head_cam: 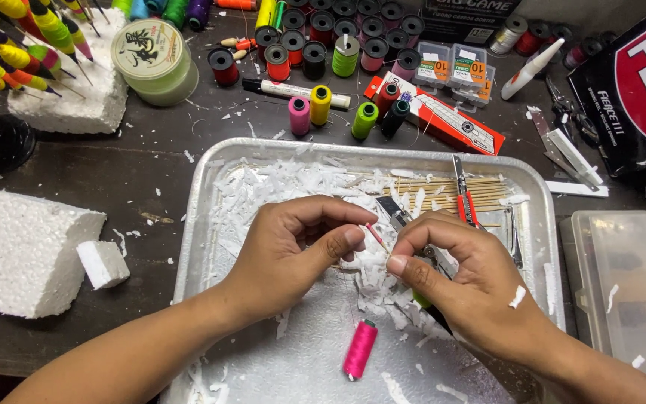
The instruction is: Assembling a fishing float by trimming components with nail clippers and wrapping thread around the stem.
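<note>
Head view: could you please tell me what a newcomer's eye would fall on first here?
First, the two hands over the metal tray: the left hand and right hand pinch a thin pink-tipped stick between them above white foam shavings. A bright pink spool lies near the tray's front. Behind the tray stand rows of coloured spools, and white foam blocks sit at left.

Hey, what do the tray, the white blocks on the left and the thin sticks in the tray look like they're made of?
Tray: likely aluminium, dull silver with a rolled rim.
White blocks: foam, probably polystyrene; grainy, crumbly white surface, with matching shavings in the tray.
Thin sticks: look like bamboo or wood, pale tan and matte.
</note>
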